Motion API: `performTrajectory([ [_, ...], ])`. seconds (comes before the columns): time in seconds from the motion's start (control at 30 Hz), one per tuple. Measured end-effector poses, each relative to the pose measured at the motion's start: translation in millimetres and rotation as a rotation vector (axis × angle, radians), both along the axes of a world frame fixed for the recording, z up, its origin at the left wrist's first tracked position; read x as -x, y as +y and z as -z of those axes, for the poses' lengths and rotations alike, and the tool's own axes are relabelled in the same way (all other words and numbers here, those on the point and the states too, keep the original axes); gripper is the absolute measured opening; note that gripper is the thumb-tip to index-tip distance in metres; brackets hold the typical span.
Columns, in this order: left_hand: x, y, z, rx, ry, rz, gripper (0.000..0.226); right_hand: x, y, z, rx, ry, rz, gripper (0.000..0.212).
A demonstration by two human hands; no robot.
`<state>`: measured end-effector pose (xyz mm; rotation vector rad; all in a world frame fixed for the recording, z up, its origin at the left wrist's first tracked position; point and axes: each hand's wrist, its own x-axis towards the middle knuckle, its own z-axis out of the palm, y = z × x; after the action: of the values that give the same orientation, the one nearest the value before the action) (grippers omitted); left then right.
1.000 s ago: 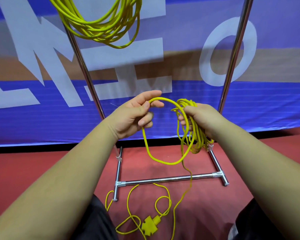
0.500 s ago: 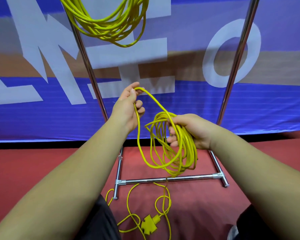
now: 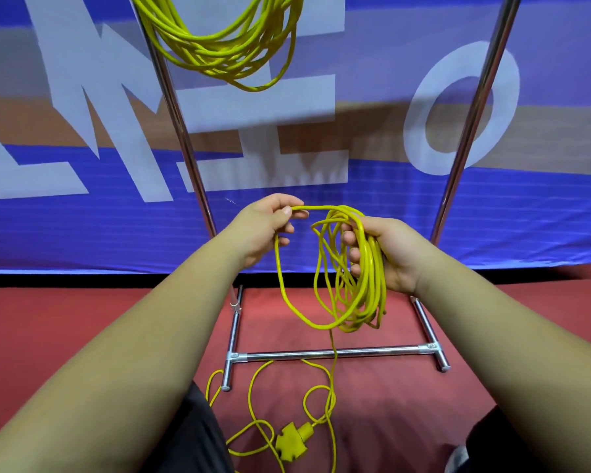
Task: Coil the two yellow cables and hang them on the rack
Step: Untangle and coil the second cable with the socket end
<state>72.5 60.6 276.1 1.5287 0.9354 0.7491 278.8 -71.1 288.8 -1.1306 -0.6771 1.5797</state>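
Note:
My right hand point(image 3: 386, 250) grips a bundle of yellow cable loops point(image 3: 362, 288) that hang below it. My left hand point(image 3: 267, 227) pinches a strand of the same cable at the top of a fresh loop, close beside the bundle. The cable's loose tail runs down to the red floor, where it ends in a yellow multi-way socket point(image 3: 292, 443). A second yellow cable point(image 3: 226, 42), coiled, hangs from the top of the metal rack point(image 3: 325, 354), above my left hand.
The rack's two chrome uprights point(image 3: 181, 131) stand on either side of my hands, with its base bars on the red floor point(image 3: 48, 329). A blue banner with large white letters point(image 3: 543, 216) hangs right behind the rack. My dark-clothed knees show at the bottom.
My left hand came down from its raised position and moved right, bringing a new loop against the bundle in my right hand. More tail has lifted off the floor.

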Motion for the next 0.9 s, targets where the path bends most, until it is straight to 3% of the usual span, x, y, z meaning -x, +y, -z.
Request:
performTrajectory([
  [0.17,-11.7,-3.4,12.7,-0.012,0.030,-0.053,0.026,2.5,-0.8,-2.9,0.000,0.135,-0.051,0.031],
  [0.33,-18.5,-4.7,27.4,-0.179,0.232,-0.162,0.016,7.0,-3.7,-8.7,-0.041,0.080,-0.059,0.048],
  [0.53,-25.3,-9.0,33.8,-0.137,0.307,-0.115,0.025,3.9,-3.1,-6.4,-0.033,0.018,0.063,0.034],
  [0.63,-27.7,-5.1,44.2,-0.012,0.350,-0.098,0.023,1.0,-2.5,-7.6,-0.046,0.009,0.073,0.029],
  [0.7,-26.9,-4.8,59.0,0.071,0.468,-0.042,0.024,-2.3,-2.4,-9.8,-0.056,0.017,0.071,0.029],
  [0.77,-24.0,-6.0,72.0,-0.010,0.733,0.139,0.029,-6.2,-1.9,-13.4,-0.068,0.029,0.066,0.030],
  [0.83,-23.1,-12.1,82.5,-0.129,1.060,0.409,0.049,-9.6,-1.2,-19.3,-0.086,0.039,0.063,0.029],
  [0.9,-26.2,-26.6,93.3,-0.114,1.172,0.610,0.070,-14.1,-0.8,-26.7,-0.113,0.057,0.067,0.028],
])
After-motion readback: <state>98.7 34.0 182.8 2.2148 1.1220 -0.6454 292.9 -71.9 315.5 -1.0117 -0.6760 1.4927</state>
